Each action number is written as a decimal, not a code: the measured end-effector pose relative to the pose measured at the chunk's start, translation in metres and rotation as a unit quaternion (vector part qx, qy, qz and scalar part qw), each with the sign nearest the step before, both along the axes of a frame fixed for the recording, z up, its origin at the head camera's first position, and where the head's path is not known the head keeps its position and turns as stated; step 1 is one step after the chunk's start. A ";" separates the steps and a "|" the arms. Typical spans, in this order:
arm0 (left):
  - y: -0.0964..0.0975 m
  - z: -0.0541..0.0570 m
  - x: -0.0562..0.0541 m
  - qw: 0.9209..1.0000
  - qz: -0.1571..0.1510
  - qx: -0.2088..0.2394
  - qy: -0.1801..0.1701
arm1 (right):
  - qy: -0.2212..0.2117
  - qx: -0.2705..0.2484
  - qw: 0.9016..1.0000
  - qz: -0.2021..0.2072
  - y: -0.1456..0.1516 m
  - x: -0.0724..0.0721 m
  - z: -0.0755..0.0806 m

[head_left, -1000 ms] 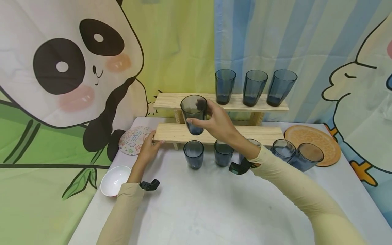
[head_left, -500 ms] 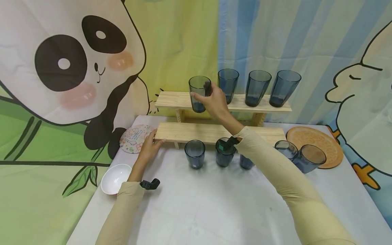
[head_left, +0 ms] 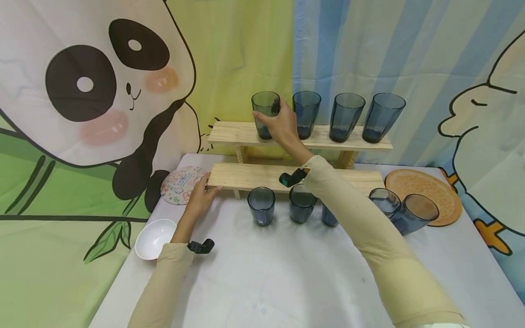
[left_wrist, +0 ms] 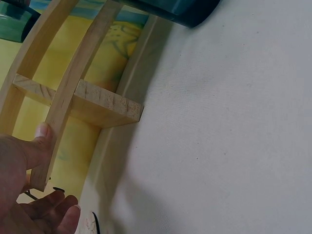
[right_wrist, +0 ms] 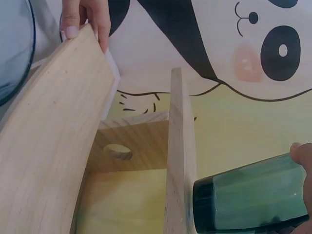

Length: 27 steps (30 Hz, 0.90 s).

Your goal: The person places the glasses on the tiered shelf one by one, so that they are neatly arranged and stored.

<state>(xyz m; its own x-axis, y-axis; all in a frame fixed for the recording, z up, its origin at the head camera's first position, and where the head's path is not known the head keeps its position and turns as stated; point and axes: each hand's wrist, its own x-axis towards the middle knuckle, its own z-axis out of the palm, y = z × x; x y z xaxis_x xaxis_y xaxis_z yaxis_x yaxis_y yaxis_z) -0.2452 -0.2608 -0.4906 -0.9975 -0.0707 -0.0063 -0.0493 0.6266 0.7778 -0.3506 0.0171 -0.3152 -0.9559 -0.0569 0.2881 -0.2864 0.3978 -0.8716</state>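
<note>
My right hand [head_left: 285, 125] grips a blue-grey drinking glass [head_left: 261, 102] by its upper part, thumb on the near side. The glass stands upright at the left part of the upper board [head_left: 229, 132] of a two-tier wooden shelf. In the right wrist view the base of this glass [right_wrist: 253, 195] meets the board's edge-on top. At the left end of the lower board [head_left: 254, 175], my left hand [head_left: 199, 198] holds the wood, thumb on its front edge [left_wrist: 41, 141] and fingers around the end. Three matching glasses [head_left: 305, 114] stand to the right on the upper board.
Several more glasses [head_left: 261, 207] stand on the white table [head_left: 262, 278] before the shelf, some partly behind my right forearm. A white bowl [head_left: 155, 239] and a floral round mat [head_left: 182, 184] lie left; an orange round mat [head_left: 426, 196] lies right. Printed curtains hang behind.
My right hand has carried the glass up and back from over the lower board to the upper board, left of the other three. The left hand has stayed on the shelf end.
</note>
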 end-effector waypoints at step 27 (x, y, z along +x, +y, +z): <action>-0.001 0.000 0.000 1.000 -0.006 0.002 0.005 | -0.063 0.030 0.997 -0.025 -0.002 -0.014 -0.001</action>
